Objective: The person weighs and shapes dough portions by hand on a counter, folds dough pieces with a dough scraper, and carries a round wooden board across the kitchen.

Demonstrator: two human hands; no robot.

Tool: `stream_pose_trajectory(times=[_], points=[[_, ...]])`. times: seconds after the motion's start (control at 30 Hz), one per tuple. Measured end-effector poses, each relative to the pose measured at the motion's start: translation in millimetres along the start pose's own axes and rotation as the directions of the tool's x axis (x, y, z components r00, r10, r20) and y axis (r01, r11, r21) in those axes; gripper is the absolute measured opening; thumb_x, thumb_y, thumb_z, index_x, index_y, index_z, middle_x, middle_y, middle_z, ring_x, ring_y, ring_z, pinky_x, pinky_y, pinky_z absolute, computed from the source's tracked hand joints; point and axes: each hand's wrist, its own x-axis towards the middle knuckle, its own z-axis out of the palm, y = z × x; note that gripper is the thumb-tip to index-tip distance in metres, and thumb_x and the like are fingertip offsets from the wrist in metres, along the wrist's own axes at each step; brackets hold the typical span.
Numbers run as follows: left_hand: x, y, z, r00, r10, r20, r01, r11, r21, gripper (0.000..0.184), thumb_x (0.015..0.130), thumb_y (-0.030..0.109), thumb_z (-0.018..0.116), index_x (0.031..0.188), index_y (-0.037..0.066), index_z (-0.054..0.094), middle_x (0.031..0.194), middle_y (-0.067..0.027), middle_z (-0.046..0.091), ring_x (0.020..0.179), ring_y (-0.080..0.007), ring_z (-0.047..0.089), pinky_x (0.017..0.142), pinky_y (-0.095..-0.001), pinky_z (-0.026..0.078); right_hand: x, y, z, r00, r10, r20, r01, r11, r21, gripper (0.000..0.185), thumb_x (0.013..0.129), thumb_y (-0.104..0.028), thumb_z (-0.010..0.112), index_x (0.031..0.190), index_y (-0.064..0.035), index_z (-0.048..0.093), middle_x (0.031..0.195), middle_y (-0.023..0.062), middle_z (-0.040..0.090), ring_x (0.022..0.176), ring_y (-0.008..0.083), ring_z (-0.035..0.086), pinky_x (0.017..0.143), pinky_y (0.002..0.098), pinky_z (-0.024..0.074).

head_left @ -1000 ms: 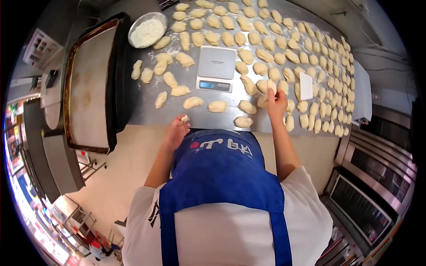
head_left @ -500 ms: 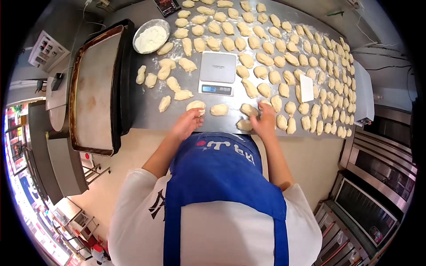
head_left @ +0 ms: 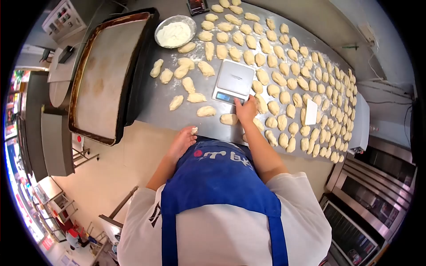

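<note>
Dozens of divided dough pieces [head_left: 278,79] lie in rough rows across the table [head_left: 153,108], most right of the scale [head_left: 236,78], a looser few left, so portioning looks well along; what remains cannot be told. The right hand [head_left: 246,111] touches the scale's front edge, its grip unclear, while the left hand [head_left: 181,142] pinches a dough scrap [head_left: 194,130].

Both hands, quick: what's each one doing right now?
Left hand: closed, with a small scrap of dough at its fingertips.
Right hand: at the front edge of the scale; can't tell whether it grips.
</note>
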Motion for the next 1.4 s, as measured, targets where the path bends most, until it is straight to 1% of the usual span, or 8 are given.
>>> stream_pose_trajectory(times=[0.37,0.5,0.63,0.73,0.83,0.97,1.13,1.4], points=[[0,41,-33,0.998,0.061,-0.027,-0.058,0.992,0.116,0.030,0.093,0.023,0.053,0.117,0.005,0.057,0.097,-0.0004,0.059,0.082,-0.0095,0.055,0.071,-0.0248,0.046,19,31,12,0.986,-0.166,0.006,0.154,0.924,0.350,0.040,0.078,-0.031,0.071,0.096,0.0030,0.063,0.083,0.0128,0.064,0.077,0.0252,0.060,0.071,0.0349,0.0472],[-2,52,-32,0.989,0.143,0.021,-0.144,0.959,0.245,0.030,0.092,0.022,0.055,0.116,0.003,0.058,0.100,-0.0010,0.060,0.081,-0.0084,0.053,0.071,-0.0234,0.045,21,18,3,0.959,-0.072,0.274,-0.189,0.558,0.808,0.026,0.088,-0.025,0.063,0.096,-0.0012,0.060,0.084,0.0031,0.060,0.071,0.0108,0.054,0.063,0.0258,0.0445],[-11,50,-6,0.943,0.330,-0.043,-0.306,0.911,0.277,0.029,0.092,0.021,0.057,0.112,0.000,0.059,0.104,-0.0020,0.060,0.081,-0.0090,0.053,0.072,-0.0237,0.046,8,-13,-23,0.933,-0.071,0.354,-0.235,0.627,0.743,0.019,0.092,-0.023,0.056,0.095,-0.0042,0.055,0.090,0.0032,0.059,0.079,0.0105,0.055,0.069,0.0242,0.0445],[-44,38,32,0.811,0.570,-0.131,-0.502,0.793,0.346,0.024,0.090,0.020,0.060,0.106,0.002,0.062,0.105,-0.0045,0.062,0.083,-0.0113,0.056,0.073,-0.0250,0.047,10,-4,-25,0.902,-0.216,0.373,-0.213,0.529,0.821,0.020,0.092,-0.023,0.055,0.096,-0.0040,0.054,0.089,0.0030,0.059,0.081,0.0103,0.053,0.072,0.0240,0.0434],[-80,21,81,0.505,0.830,-0.238,-0.567,0.527,0.633,0.018,0.086,0.017,0.063,0.100,0.006,0.065,0.098,-0.0059,0.063,0.084,-0.0158,0.058,0.074,-0.0274,0.048,-2,-18,-55,0.807,-0.422,0.413,0.054,0.749,0.660,0.014,0.092,-0.019,0.054,0.096,-0.0059,0.053,0.088,0.0009,0.056,0.084,0.0086,0.051,0.070,0.0203,0.0402],[-119,-6,98,0.330,0.937,-0.114,-0.489,0.273,0.828,0.017,0.085,0.021,0.063,0.094,0.008,0.066,0.087,-0.0084,0.060,0.085,-0.0254,0.059,0.075,-0.0363,0.048,-26,-39,-58,0.494,-0.496,0.714,-0.291,0.679,0.674,0.016,0.093,-0.018,0.054,0.103,-0.0056,0.053,0.095,0.0029,0.059,0.088,0.0119,0.056,0.079,0.0268,0.0458],[-150,-60,71,-0.082,0.989,-0.120,-0.243,0.097,0.965,0.013,0.083,0.020,0.063,0.093,0.012,0.066,0.089,-0.0026,0.062,0.087,-0.0243,0.059,0.079,-0.0376,0.046,-89,-67,-57,0.024,-0.581,0.814,-0.225,0.790,0.571,0.013,0.094,-0.015,0.049,0.102,-0.0046,0.052,0.098,0.0053,0.059,0.089,0.0136,0.057,0.081,0.0284,0.0457],[-208,-185,15,-0.409,0.828,-0.383,-0.023,0.410,0.912,0.030,0.079,0.016,0.064,0.108,0.011,0.060,0.105,-0.0067,0.059,0.102,-0.0274,0.054,0.090,-0.0411,0.040,-224,-64,-42,-0.273,-0.475,0.836,-0.102,0.879,0.466,0.013,0.096,-0.019,0.051,0.102,-0.0074,0.054,0.096,0.0032,0.061,0.089,0.0122,0.058,0.080,0.0281,0.0458]])
